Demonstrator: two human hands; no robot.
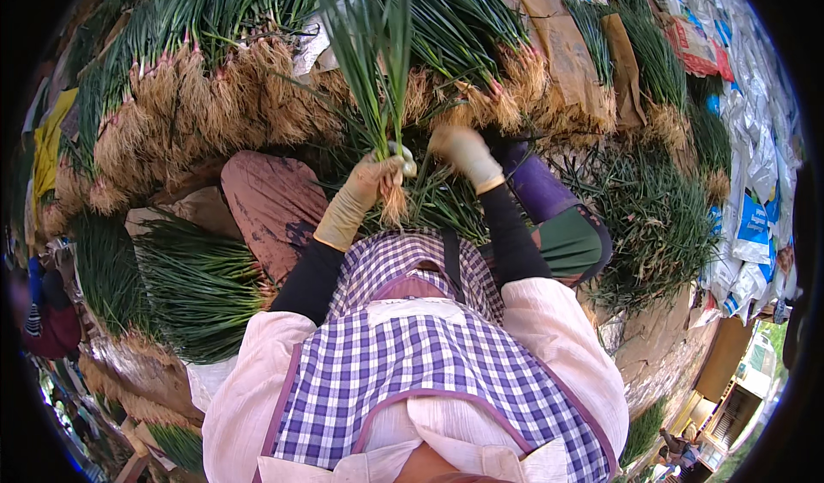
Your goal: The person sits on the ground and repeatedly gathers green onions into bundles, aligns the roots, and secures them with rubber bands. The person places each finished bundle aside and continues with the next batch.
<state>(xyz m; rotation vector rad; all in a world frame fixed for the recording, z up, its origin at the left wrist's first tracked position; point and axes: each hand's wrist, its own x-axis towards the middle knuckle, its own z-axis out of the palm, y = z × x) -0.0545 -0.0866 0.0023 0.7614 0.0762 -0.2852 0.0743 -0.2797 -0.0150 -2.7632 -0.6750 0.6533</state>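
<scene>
My gloved left hand (371, 177) is closed around a small bunch of green onions (372, 84). Their leaves point away from me and their pale, stringy roots hang below the fingers. Just right of the bunch, my gloved right hand (458, 148) is blurred, so its fingers cannot be made out. Loose green leaves (444, 203) lie between my knees, beneath both hands. Beyond them spreads a long row of green onions with bushy tan roots (193, 90).
A heap of loose leaves (650, 225) lies at my right, a stack of green onions (199, 283) at my left. Brown paper (557, 45) rests among the far bunches. Plastic bags (750, 225) are piled at the far right. Other people are partly visible near the rim.
</scene>
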